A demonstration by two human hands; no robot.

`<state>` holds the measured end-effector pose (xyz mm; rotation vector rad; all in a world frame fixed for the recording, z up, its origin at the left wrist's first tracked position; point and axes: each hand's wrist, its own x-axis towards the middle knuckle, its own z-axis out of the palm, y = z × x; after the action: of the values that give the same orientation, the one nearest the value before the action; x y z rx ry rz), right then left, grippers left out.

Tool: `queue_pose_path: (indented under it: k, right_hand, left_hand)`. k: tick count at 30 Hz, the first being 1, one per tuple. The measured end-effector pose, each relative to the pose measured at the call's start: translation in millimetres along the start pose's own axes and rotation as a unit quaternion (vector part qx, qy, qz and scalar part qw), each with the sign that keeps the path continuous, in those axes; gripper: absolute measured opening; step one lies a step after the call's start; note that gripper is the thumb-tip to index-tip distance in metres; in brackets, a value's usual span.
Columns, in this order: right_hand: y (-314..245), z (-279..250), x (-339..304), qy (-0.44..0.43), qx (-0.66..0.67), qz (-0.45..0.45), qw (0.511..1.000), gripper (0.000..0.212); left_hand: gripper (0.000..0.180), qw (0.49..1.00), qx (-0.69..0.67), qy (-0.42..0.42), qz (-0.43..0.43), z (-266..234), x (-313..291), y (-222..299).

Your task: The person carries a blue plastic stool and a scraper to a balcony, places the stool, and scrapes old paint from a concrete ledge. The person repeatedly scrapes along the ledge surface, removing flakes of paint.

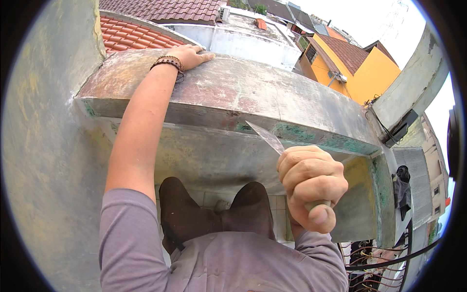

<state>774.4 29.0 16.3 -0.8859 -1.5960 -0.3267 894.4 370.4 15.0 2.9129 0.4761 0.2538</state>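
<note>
My left hand [190, 57] lies flat on top of the worn concrete ledge [258, 87], near its left end. Its fingers are stretched out toward the far edge, and the palm rests on the surface. Dark braided bracelets [168, 62] circle that wrist. In front of my chest, my right fist [311, 187] is wrapped round the handle of a scraper with a thin metal blade [267, 137]. The blade comes out on the ledge side, narrowing toward the upper left. My thumb lies by the handle's butt. Whether the tip touches the ledge's front face I cannot tell.
A mottled wall [53, 146] rises on the left. A concrete post [413, 82] with dark cables and a black fixture [400, 129] stands at right. A dark cloth [402, 191] hangs below it, above curved metal railings [379, 263]. Tiled roofs [134, 35] lie beyond.
</note>
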Motion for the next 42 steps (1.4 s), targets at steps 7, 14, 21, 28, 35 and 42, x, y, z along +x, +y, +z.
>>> queue_pose_path:
  k: [7, 14, 21, 28, 35, 42]
  right_hand:
    - [24, 1, -16, 0.014, 0.02, 0.053, 0.998, 0.031]
    - [6, -2, -8, 0.005, -0.026, 0.042, 0.999, 0.038]
    - [6, -5, -11, 0.027, -0.023, 0.017, 0.999, 0.036]
    - [-14, -7, -11, 0.067, 0.002, -0.004, 0.998, 0.036]
    - [-11, -5, -17, 0.077, -0.017, 0.032, 0.996, 0.04]
    - [24, 6, -32, 0.106, -0.039, 0.069, 0.991, 0.042]
  left_hand:
    - [0.079, 1.0, 0.007, 0.021, 0.004, 4, 3, 0]
    - [0.076, 1.0, -0.008, 0.011, 0.002, 2, 0, 1]
    - [0.078, 1.0, -0.025, 0.003, 0.011, 4, 3, 6]
    - [0.079, 0.999, 0.0, 0.011, 0.032, 5, 7, 4]
    - [0.077, 1.0, -0.005, 0.01, 0.017, 3, 3, 3]
    - [0.083, 1.0, 0.007, 0.002, 0.0, 2, -1, 0]
